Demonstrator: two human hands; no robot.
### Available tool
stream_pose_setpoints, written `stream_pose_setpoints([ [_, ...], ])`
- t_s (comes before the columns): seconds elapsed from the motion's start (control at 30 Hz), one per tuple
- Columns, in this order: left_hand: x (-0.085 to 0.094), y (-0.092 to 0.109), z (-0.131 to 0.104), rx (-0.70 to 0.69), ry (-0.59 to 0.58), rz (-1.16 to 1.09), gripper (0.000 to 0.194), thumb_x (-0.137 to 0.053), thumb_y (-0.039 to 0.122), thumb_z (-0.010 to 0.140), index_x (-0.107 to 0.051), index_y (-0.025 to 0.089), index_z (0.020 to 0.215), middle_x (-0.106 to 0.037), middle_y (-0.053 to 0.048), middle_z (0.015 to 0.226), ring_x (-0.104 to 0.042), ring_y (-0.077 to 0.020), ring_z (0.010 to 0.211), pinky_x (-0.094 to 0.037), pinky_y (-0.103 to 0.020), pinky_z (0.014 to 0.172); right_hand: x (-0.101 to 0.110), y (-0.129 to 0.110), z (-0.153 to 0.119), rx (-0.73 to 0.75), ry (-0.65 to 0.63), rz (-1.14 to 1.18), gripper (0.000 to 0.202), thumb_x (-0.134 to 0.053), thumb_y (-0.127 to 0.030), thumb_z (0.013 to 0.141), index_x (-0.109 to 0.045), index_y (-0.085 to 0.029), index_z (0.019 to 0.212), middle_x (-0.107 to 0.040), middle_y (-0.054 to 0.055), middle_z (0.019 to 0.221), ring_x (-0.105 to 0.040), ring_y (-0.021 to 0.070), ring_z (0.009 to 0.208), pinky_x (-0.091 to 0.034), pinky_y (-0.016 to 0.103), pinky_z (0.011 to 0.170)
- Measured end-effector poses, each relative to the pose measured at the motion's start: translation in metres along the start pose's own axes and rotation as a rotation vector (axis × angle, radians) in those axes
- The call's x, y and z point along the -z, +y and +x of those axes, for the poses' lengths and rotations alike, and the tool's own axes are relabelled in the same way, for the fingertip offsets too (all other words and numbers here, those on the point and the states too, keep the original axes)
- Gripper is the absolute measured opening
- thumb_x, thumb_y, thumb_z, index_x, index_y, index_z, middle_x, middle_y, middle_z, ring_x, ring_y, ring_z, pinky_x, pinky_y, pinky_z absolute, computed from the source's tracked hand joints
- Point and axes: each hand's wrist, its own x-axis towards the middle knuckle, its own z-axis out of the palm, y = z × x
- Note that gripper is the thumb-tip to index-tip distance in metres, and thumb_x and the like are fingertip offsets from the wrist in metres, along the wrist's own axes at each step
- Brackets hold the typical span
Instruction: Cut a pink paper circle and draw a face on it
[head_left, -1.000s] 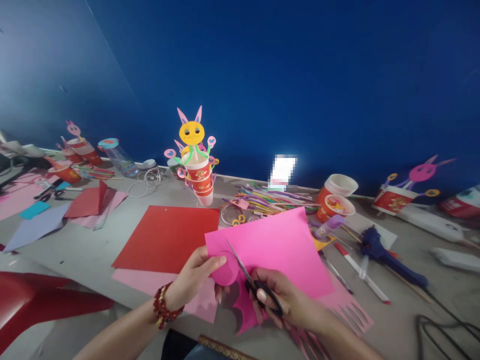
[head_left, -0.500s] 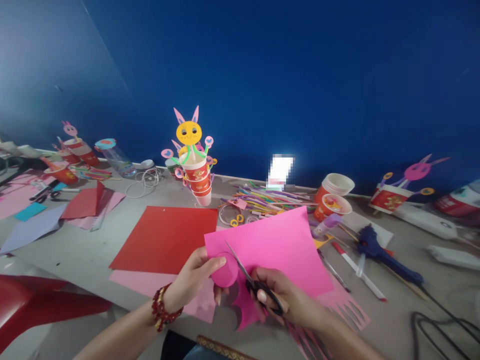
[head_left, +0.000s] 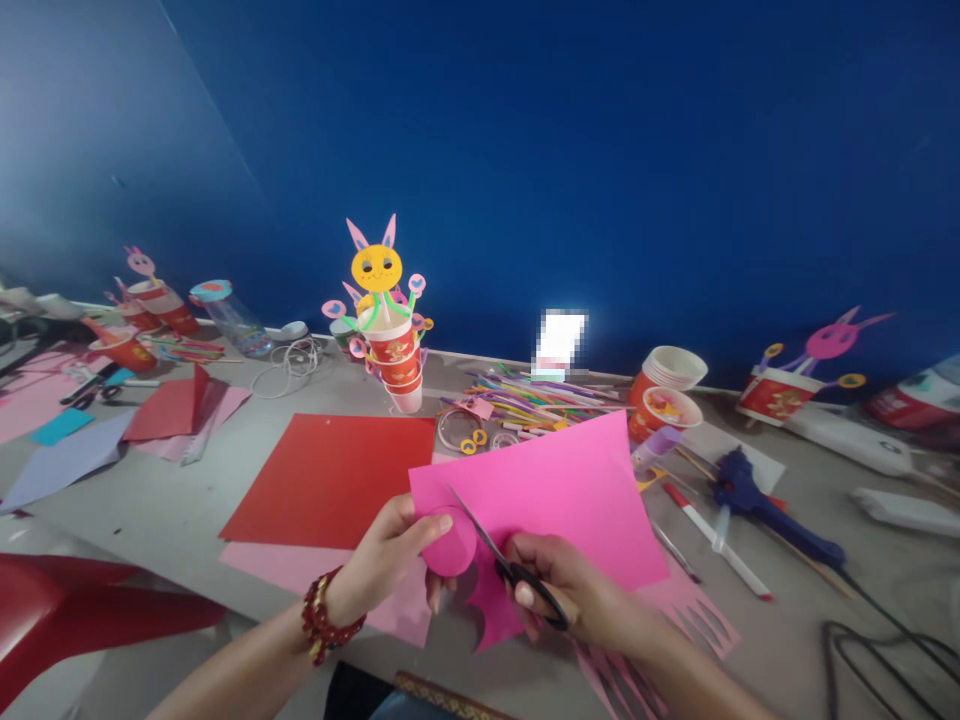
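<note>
A bright pink sheet [head_left: 555, 490] is pinched at its left end by my left hand [head_left: 397, 555], whose thumb presses a round pink paper disc [head_left: 452, 545] against it. My right hand [head_left: 562, 580] grips black-handled scissors [head_left: 501, 560]. Their blades point up and left beside the disc's right edge, at the sheet. A curved-edged flap of the pink sheet hangs below the scissors. Beneath and left of the sheet lie a red sheet [head_left: 337, 475] and a pale pink sheet [head_left: 300, 575].
Behind stand stacked red cups with a yellow rabbit face [head_left: 377, 268], scattered coloured sticks [head_left: 525, 395] and white-rimmed cups [head_left: 667, 370]. At the right are a blue glue gun [head_left: 772, 510], a marker [head_left: 720, 545] and a black cable [head_left: 862, 650]. A red chair [head_left: 90, 610] is lower left.
The right part of the bright pink sheet has shifted slightly to the right. Both hands and the scissors have hardly moved.
</note>
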Motion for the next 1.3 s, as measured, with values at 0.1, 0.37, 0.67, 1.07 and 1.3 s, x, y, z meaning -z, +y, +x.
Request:
stream_pose_setpoints([
  [0.1, 0.0, 0.001, -0.001, -0.003, -0.003, 0.001, 0.039, -0.059, 0.041, 0.091, -0.065, 0.01, 0.069, -0.065, -0.005, 0.05, -0.057, -0.0117, 0.035, -0.043, -0.017, 0.035, -0.001, -0.004, -0.001, -0.015, 0.003, 0.009, 0.056, -0.061, -0.073, 0.074, -0.045, -0.019, 0.072, -0.055, -0.003, 0.056, -0.045, 0.0091, 0.049, -0.027, 0.021, 0.047],
  [0.37, 0.0, 0.002, -0.003, -0.007, -0.014, 0.012, 0.041, -0.058, 0.043, 0.091, -0.065, 0.01, 0.067, -0.065, -0.005, 0.05, -0.057, -0.0124, 0.034, -0.042, -0.018, 0.034, -0.001, -0.009, -0.002, -0.014, 0.0, -0.014, 0.057, -0.06, -0.073, 0.074, -0.045, -0.019, 0.072, -0.054, -0.003, 0.057, -0.045, 0.0096, 0.051, -0.027, 0.021, 0.048],
  [0.67, -0.003, 0.007, -0.001, 0.001, 0.0, 0.024, 0.044, -0.059, 0.045, 0.089, -0.063, 0.01, 0.063, -0.064, -0.005, 0.05, -0.056, -0.0116, 0.034, -0.042, -0.017, 0.033, 0.001, -0.013, -0.002, -0.031, 0.0, -0.019, 0.056, -0.062, -0.072, 0.073, -0.044, -0.019, 0.071, -0.052, -0.003, 0.055, -0.042, 0.0092, 0.049, -0.024, 0.022, 0.046],
  [1.07, -0.001, 0.003, -0.002, 0.006, 0.005, 0.02, 0.042, -0.059, 0.042, 0.089, -0.064, 0.009, 0.065, -0.063, -0.005, 0.049, -0.055, -0.0111, 0.034, -0.042, -0.017, 0.032, 0.007, -0.011, 0.0, -0.017, -0.008, -0.075, 0.055, -0.062, -0.071, 0.075, -0.041, -0.02, 0.069, -0.041, -0.006, 0.057, -0.035, 0.0079, 0.051, -0.023, 0.021, 0.046],
  [1.3, -0.002, 0.006, -0.002, -0.008, -0.002, 0.044, 0.043, -0.057, 0.043, 0.09, -0.064, 0.009, 0.064, -0.064, -0.005, 0.049, -0.055, -0.0108, 0.033, -0.041, -0.016, 0.033, 0.016, -0.01, 0.001, -0.002, -0.037, -0.127, 0.058, -0.062, -0.074, 0.073, -0.041, -0.02, 0.07, -0.041, -0.007, 0.056, -0.036, 0.0082, 0.05, -0.023, 0.021, 0.045],
])
